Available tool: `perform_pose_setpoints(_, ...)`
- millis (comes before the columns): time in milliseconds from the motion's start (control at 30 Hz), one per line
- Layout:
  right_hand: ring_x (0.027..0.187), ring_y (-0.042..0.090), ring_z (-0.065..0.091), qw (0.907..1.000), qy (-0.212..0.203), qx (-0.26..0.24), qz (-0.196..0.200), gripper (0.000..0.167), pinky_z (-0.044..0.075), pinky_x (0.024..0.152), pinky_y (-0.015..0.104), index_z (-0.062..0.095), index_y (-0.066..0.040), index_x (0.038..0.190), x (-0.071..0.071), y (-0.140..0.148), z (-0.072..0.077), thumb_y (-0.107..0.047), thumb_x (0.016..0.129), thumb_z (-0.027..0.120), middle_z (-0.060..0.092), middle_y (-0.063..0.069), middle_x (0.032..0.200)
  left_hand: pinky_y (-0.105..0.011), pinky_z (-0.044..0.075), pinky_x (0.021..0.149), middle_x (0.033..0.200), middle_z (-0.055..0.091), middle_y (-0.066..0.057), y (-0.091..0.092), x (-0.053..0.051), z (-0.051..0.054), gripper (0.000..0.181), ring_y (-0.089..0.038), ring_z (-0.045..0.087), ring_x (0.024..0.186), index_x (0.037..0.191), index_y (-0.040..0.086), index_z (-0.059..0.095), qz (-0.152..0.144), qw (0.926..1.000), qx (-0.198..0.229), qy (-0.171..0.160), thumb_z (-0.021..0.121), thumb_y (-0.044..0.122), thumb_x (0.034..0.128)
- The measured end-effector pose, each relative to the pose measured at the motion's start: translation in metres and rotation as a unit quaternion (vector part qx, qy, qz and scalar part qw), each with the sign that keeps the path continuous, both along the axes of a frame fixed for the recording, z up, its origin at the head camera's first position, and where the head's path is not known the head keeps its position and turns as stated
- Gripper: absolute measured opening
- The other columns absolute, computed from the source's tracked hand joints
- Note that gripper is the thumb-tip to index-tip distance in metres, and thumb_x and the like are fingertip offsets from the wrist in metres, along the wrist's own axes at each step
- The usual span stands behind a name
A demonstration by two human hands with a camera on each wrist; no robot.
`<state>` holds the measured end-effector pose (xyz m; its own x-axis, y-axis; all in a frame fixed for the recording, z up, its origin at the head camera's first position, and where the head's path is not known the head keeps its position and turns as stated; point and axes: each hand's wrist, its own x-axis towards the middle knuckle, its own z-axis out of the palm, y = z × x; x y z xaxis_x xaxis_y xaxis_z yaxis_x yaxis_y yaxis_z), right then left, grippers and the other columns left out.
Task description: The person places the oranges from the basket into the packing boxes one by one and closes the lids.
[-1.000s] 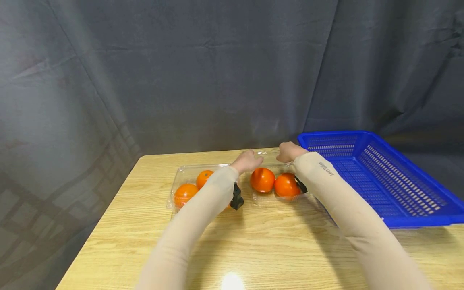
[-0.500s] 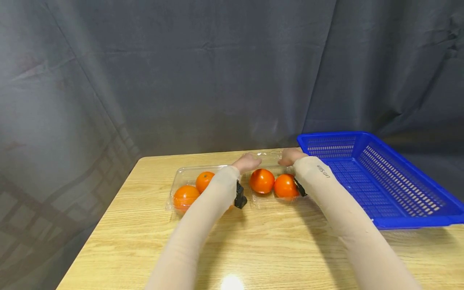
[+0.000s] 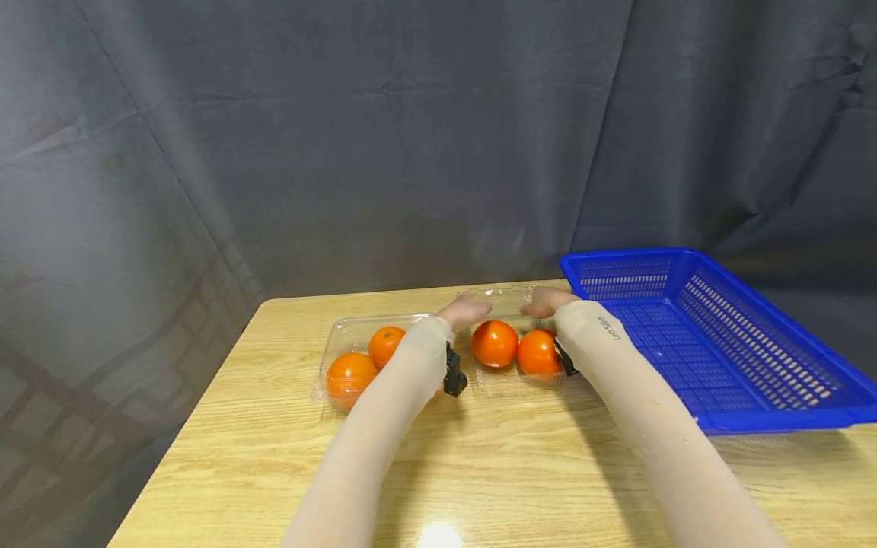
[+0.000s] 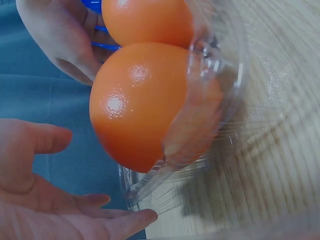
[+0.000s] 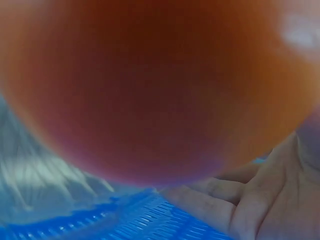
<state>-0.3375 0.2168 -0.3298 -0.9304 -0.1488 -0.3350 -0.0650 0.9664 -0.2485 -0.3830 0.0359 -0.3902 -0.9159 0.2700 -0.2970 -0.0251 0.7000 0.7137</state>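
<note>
A clear plastic clamshell container (image 3: 510, 383) holds two oranges, a left orange (image 3: 495, 343) and a right orange (image 3: 538, 352), in the head view. My left hand (image 3: 464, 310) is at its back left corner. In the left wrist view, the fingers (image 4: 125, 223) reach out fairly straight, a fingertip close to the plastic rim (image 4: 132, 197); touching or not is unclear. My right hand (image 3: 548, 302) is at the back right corner. Its fingers (image 5: 210, 200) look extended beneath a blurred orange (image 5: 150, 100) in the right wrist view. Clear plastic (image 3: 503, 297) spans between both hands.
Another clear container (image 3: 342, 335) with oranges (image 3: 352, 375) sits to the left, partly behind my left forearm. A blue plastic basket (image 3: 788, 418) stands on the right of the wooden table (image 3: 240, 457). A dark curtain (image 3: 411, 152) hangs behind.
My right hand has come slightly down and toward me at the back of the container, and the left hand has shifted slightly left and down. The oranges stay in place.
</note>
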Motion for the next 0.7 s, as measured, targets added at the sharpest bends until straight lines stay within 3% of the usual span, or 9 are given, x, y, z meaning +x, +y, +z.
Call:
perform_pose_setpoints(100, 0.122, 0.040, 0.048, 1.0000, -0.003, -0.002, 0.005, 0.066, 0.039, 0.106, 0.050, 0.044, 0.009, 0.131, -0.005, 0.004, -0.005, -0.045, 0.092, 0.048, 0.049, 0.028, 0.133, -0.046, 0.019, 0.119, 0.158, 0.008, -0.014, -0.001, -0.011, -0.011, 0.081, -0.030, 0.012, 0.145, 0.148, 0.003, 0.018, -0.004, 1.0000, 0.005, -0.006, 0.046, 0.051, 0.0889)
perform_pose_setpoints(167, 0.116, 0.039, 0.052, 0.9999, 0.001, -0.009, 0.005, 0.062, 0.042, 0.102, 0.049, 0.047, 0.009, 0.127, -0.002, 0.004, -0.002, -0.042, 0.092, 0.047, 0.053, 0.027, 0.128, -0.046, 0.019, 0.119, 0.157, 0.010, -0.015, -0.002, -0.005, -0.004, 0.082, -0.031, 0.014, 0.145, 0.148, 0.002, 0.018, -0.002, 1.0000, 0.003, -0.007, 0.046, 0.051, 0.0891)
perform_pose_setpoints(200, 0.113, 0.038, 0.053, 0.9999, 0.001, -0.014, 0.002, 0.060, 0.043, 0.101, 0.049, 0.049, 0.010, 0.125, 0.000, 0.003, 0.000, -0.040, 0.093, 0.047, 0.054, 0.027, 0.125, -0.046, 0.021, 0.118, 0.157, 0.012, -0.016, -0.002, 0.002, 0.002, 0.080, -0.031, 0.016, 0.144, 0.147, 0.000, 0.019, 0.001, 0.9999, 0.005, -0.009, 0.046, 0.049, 0.0898)
perform_pose_setpoints(333, 0.111, 0.038, 0.053, 0.9995, -0.007, -0.027, -0.014, 0.054, 0.044, 0.100, 0.049, 0.047, 0.013, 0.124, 0.015, -0.004, 0.013, -0.033, 0.095, 0.043, 0.053, 0.029, 0.124, -0.044, 0.026, 0.117, 0.153, 0.023, -0.015, -0.006, 0.045, 0.043, 0.068, -0.029, 0.026, 0.141, 0.145, -0.001, 0.024, 0.019, 0.9994, 0.016, -0.024, 0.044, 0.040, 0.0944)
perform_pose_setpoints(433, 0.124, 0.043, 0.044, 0.9995, -0.016, -0.023, -0.018, 0.061, 0.037, 0.108, 0.051, 0.038, 0.015, 0.132, 0.016, -0.005, 0.016, -0.035, 0.097, 0.040, 0.042, 0.033, 0.135, -0.046, 0.029, 0.115, 0.150, 0.029, -0.016, -0.008, 0.062, 0.059, 0.060, -0.030, 0.030, 0.139, 0.143, -0.002, 0.028, 0.021, 0.9988, 0.031, -0.033, 0.042, 0.034, 0.0965)
perform_pose_setpoints(600, 0.134, 0.045, 0.030, 0.9998, -0.014, -0.003, -0.016, 0.067, 0.027, 0.114, 0.051, 0.029, 0.019, 0.136, 0.011, -0.005, 0.017, -0.036, 0.097, 0.037, 0.028, 0.036, 0.143, -0.048, 0.031, 0.114, 0.148, 0.033, -0.017, -0.011, 0.065, 0.063, 0.059, -0.031, 0.033, 0.138, 0.141, -0.003, 0.031, 0.021, 0.9983, 0.039, -0.037, 0.043, 0.033, 0.0970)
perform_pose_setpoints(700, 0.133, 0.046, 0.031, 0.9992, -0.027, -0.012, -0.025, 0.072, 0.034, 0.111, 0.050, 0.017, 0.021, 0.138, 0.010, -0.005, 0.019, -0.036, 0.098, 0.036, 0.016, 0.038, 0.146, -0.044, 0.029, 0.116, 0.151, 0.027, -0.018, -0.012, 0.063, 0.062, 0.062, -0.031, 0.030, 0.139, 0.144, -0.004, 0.024, 0.024, 0.9980, 0.045, -0.038, 0.043, 0.032, 0.0971)
